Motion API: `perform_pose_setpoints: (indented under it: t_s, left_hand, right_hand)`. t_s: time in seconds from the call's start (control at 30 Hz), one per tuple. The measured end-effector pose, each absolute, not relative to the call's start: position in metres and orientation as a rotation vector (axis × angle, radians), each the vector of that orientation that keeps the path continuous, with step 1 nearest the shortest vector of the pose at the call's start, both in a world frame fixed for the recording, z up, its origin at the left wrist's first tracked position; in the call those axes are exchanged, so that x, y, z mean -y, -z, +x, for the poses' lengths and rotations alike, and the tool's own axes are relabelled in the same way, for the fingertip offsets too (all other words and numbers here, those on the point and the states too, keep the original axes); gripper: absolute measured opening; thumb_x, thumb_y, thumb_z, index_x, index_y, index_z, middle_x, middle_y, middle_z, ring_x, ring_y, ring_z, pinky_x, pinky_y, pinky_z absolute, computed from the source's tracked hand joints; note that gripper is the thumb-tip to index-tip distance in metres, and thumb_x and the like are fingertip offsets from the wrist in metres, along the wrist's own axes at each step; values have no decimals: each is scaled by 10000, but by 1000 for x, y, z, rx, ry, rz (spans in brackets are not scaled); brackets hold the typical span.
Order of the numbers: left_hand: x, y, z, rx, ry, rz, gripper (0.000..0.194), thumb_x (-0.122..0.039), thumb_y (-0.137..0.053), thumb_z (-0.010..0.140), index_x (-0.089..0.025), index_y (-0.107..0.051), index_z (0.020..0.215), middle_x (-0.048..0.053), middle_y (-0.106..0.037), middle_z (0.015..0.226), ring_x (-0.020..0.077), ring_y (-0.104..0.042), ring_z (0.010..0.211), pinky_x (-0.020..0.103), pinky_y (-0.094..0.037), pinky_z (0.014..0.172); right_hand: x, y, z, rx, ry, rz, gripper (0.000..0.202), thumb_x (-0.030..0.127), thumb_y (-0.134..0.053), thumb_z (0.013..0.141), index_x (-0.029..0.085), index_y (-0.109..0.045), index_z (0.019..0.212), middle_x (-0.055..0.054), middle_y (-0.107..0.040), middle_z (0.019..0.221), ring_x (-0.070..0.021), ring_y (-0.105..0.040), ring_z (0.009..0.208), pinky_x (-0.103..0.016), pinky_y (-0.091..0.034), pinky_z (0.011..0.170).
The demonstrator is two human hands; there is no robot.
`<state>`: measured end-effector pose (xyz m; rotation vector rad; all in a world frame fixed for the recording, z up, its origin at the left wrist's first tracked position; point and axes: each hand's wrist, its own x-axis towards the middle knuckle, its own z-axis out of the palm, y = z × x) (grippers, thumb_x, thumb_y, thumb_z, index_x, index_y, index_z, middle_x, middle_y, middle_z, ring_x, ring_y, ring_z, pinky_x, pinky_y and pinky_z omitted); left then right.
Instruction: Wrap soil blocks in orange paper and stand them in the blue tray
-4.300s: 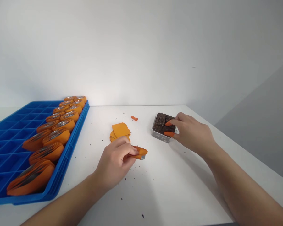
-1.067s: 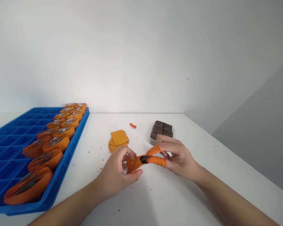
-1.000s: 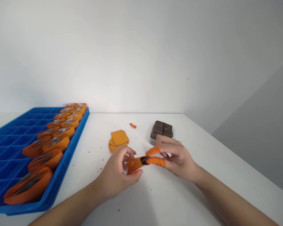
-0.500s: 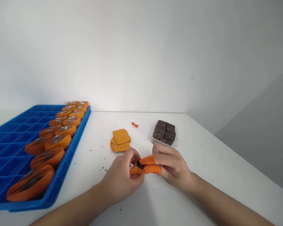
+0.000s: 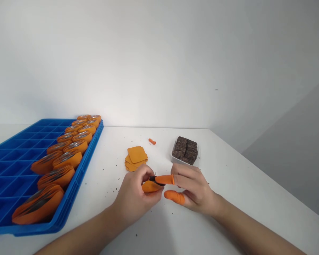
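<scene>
My left hand (image 5: 135, 191) is closed around a small orange pouch (image 5: 150, 186), its open edge turned to the right. A dark brown piece (image 5: 153, 178) shows inside the mouth of the pouch; the rest of it is hidden. Orange finger cots cover the index finger and thumb of my right hand (image 5: 192, 186). The covered index fingertip rests on the dark piece at the pouch's mouth, while the thumb stands apart below it. Behind my left hand lies a loose stack of flat orange pouches (image 5: 137, 154).
A clear plastic box (image 5: 173, 156) holds stacked dark brown pieces (image 5: 186, 149). A loose orange finger cot (image 5: 152, 141) lies near the back. At left, a divided blue tray (image 5: 18, 156) carries bundles of filled orange pouches (image 5: 39, 205). Dark crumbs dot the white table (image 5: 228, 191).
My right thumb has come away from the pouch, opening a gap to the index finger. My left hand has shifted slightly left, and the pouch's mouth and dark piece show more clearly.
</scene>
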<state>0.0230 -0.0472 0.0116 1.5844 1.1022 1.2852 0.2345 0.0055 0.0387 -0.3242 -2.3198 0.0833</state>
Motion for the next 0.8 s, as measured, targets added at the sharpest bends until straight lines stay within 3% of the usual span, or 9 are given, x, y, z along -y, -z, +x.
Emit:
perform_pose_setpoints:
  t_s: [0.27,0.5,0.6,0.7,0.73,0.8]
  left_hand:
    - [48,-6,22,-1081,-1237,1610,259,-200,-771,783,-244,-519,823,-10,-690,766,155,-579,628,276,-475,576]
    - [47,-8,22,-1090,-1261,1674,198,-130,-739,748,-241,-597,829,-2,-778,840,192,-696,714,362,-589,752]
    - [46,-5,21,-1072,-1261,1673,195,-149,-747,776,-249,-607,866,33,-817,987,264,-764,953,412,-607,864]
    - [45,-4,18,-1105,-1285,1692,188,-182,-772,802,-255,-628,899,54,-825,1117,327,-703,1259,484,-550,1061]
    - [45,-4,17,-1121,-1275,1692,178,-202,-776,813,-256,-638,911,57,-823,1134,328,-703,1250,482,-553,1049]
    - [45,-4,16,-1155,-1225,1680,158,-257,-776,838,-254,-656,941,58,-816,1104,294,-744,1055,426,-593,885]
  right_hand:
    - [2,-39,230,2455,28,-387,325,517,-649,1079,222,-785,1097,26,-488,753,-123,-374,579,-281,-310,544]
    - [1,-41,231,2308,19,-329,96,285,-701,1074,261,-778,1126,42,-455,719,-121,-380,565,-288,-306,537]
    - [2,-42,232,2271,-12,-311,79,245,-733,1051,250,-773,1119,35,-473,719,-124,-419,578,-289,-321,540]
    - [3,-43,233,2213,-62,-314,58,228,-756,1030,248,-774,1082,29,-489,707,-132,-432,573,-298,-325,532]
    - [3,-43,234,2186,-77,-320,47,219,-768,1019,251,-774,1053,31,-481,698,-134,-422,566,-302,-320,524]
    - [4,-42,234,2129,-100,-330,66,199,-798,990,257,-766,996,37,-460,686,-134,-403,556,-306,-311,511]
